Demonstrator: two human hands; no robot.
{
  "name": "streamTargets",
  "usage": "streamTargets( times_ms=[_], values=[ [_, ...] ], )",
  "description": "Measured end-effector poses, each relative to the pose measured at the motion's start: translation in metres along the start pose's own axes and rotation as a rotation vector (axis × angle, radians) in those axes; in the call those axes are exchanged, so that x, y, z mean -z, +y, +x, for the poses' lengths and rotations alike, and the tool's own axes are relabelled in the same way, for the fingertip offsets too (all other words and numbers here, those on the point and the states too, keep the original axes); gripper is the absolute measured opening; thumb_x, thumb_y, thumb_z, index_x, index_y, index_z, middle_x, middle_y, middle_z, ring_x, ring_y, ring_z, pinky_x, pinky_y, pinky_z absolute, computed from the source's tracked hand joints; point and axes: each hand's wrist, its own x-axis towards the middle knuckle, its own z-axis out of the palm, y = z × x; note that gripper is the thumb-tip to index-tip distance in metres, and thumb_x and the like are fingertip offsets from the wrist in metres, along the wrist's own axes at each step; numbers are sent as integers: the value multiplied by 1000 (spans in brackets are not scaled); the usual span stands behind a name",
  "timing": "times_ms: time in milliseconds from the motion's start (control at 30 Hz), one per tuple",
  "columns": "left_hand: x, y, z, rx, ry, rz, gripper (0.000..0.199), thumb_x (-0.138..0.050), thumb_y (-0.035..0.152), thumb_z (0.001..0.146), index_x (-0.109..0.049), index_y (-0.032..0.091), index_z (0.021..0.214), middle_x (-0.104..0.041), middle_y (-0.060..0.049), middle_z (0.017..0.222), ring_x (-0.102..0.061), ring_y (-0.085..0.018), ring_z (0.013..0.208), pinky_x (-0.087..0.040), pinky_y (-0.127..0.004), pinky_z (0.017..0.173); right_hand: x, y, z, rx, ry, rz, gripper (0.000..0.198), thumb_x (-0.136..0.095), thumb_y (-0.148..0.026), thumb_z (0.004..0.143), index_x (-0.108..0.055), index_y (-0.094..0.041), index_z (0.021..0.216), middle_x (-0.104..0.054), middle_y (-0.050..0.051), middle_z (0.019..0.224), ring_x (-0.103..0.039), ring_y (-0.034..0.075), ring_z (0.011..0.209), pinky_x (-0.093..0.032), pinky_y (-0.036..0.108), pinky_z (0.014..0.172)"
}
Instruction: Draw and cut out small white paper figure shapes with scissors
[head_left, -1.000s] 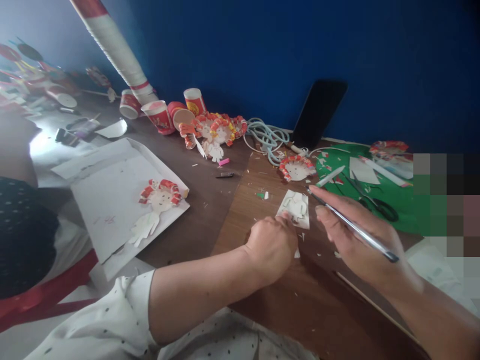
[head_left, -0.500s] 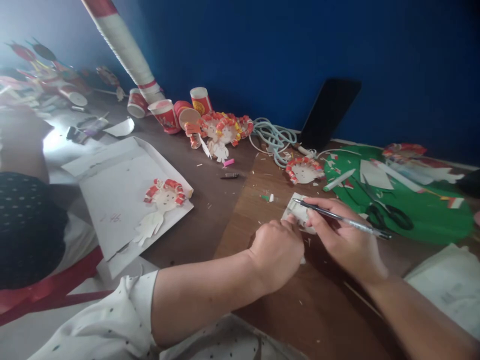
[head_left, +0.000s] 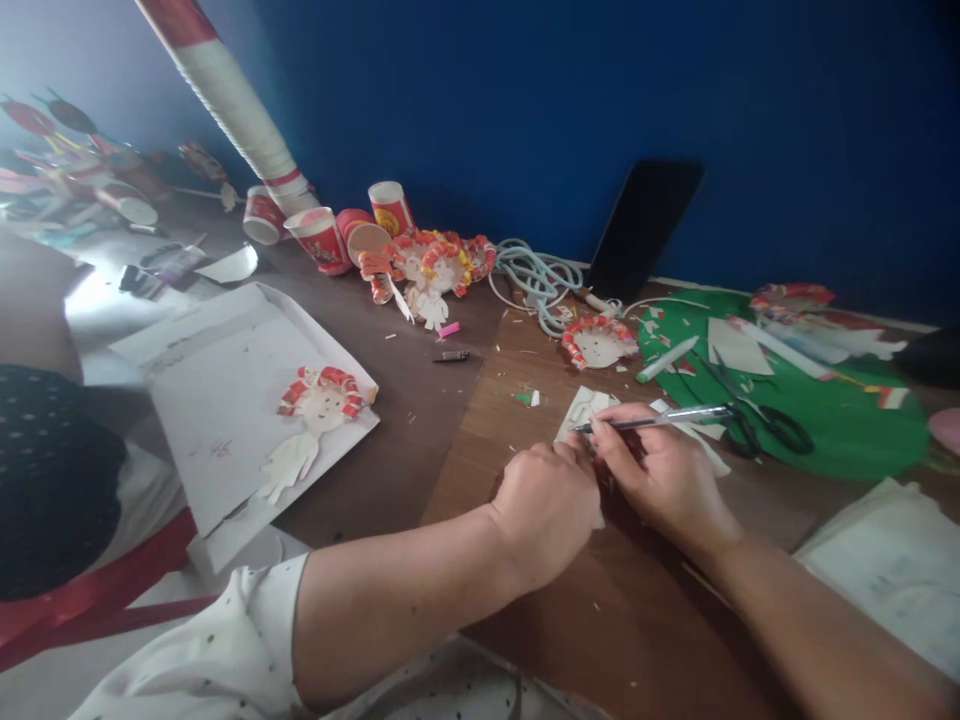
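The right hand [head_left: 660, 475] is clamping a clear-barrelled ballpoint pen [head_left: 671, 416] between thumb and fingers, its tip pointing down over a small white paper card [head_left: 581, 403]; whether it is touching the card is impossible to tell. The left hand [head_left: 547, 505] is lying just beside the right, curled with its fingertips at the card's near edge, and whether it is pinching or only pressing the card is unclear. The card, bearing a pale paper cut-out, is lying on the brown table [head_left: 540, 610], partly hidden by both hands. Beyond it, a paper doll head with red curls [head_left: 600, 347] is resting near a coiled pale cable [head_left: 536, 275], while a black smartphone [head_left: 645, 225] is leaning against the blue wall [head_left: 510, 110]. To the right, black-handled scissors [head_left: 784, 428] and a white marker [head_left: 667, 360] are lying on a green sheet [head_left: 855, 425]. To the left, a curly-haired paper doll [head_left: 322, 400] is lying on a large white envelope [head_left: 217, 400].
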Motion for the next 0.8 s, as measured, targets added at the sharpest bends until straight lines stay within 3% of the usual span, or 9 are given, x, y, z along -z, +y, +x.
streamTargets(
  times_ms=[800],
  values=[
    [-1, 0, -1, -18, 9, 37, 39, -41, 13, 93, -53, -3, 126, -66, -15, 83, -66, -21, 71, -49, -27, 55, -2, 1, 1, 53, 9, -13, 21, -50, -33, 93, -66, -20, 89, -74, 7, 88, -70, 21, 79, -54, 31, 73]
  ],
)
